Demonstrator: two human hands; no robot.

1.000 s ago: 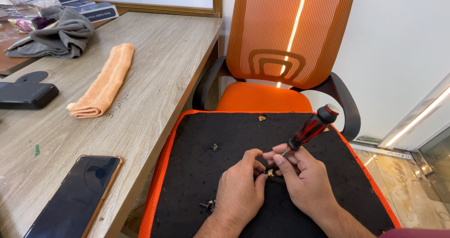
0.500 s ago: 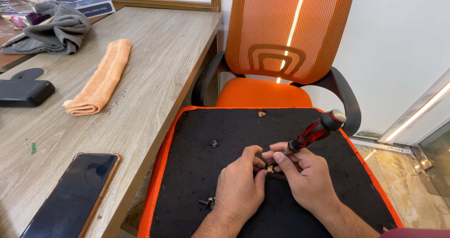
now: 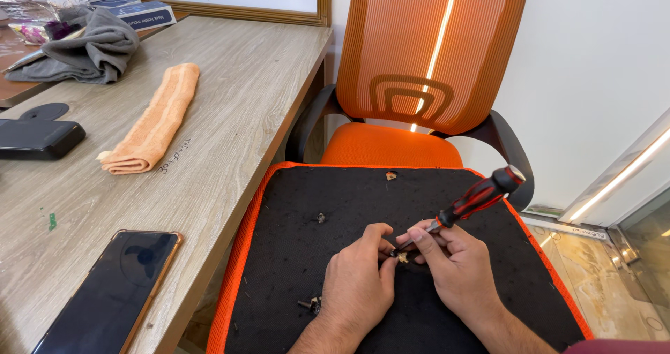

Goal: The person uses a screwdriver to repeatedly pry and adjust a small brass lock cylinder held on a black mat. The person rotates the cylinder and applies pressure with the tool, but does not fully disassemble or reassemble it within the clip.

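My right hand (image 3: 453, 267) grips a red-and-black screwdriver (image 3: 478, 197) near its shaft, the handle slanting up to the right. Its tip meets a small brass-coloured part (image 3: 402, 258) that my left hand (image 3: 357, 284) pinches between thumb and fingers. Both hands rest over a black fabric panel with an orange rim (image 3: 279, 221), an upturned seat base lying in front of me. Loose screws lie on the panel: one (image 3: 320, 217) above my left hand, one (image 3: 309, 303) by my left wrist, and a small piece (image 3: 391, 176) near the far edge.
An orange mesh office chair (image 3: 426, 61) stands beyond the panel. To the left is a wooden desk (image 3: 237, 96) with a dark phone (image 3: 112, 291), a folded orange towel (image 3: 157, 120), a grey cloth (image 3: 87, 47), a black object (image 3: 35, 138) and boxes at the back.
The view has shifted slightly. My hands stay together over the panel, and the screwdriver handle has tilted a little lower toward the right.
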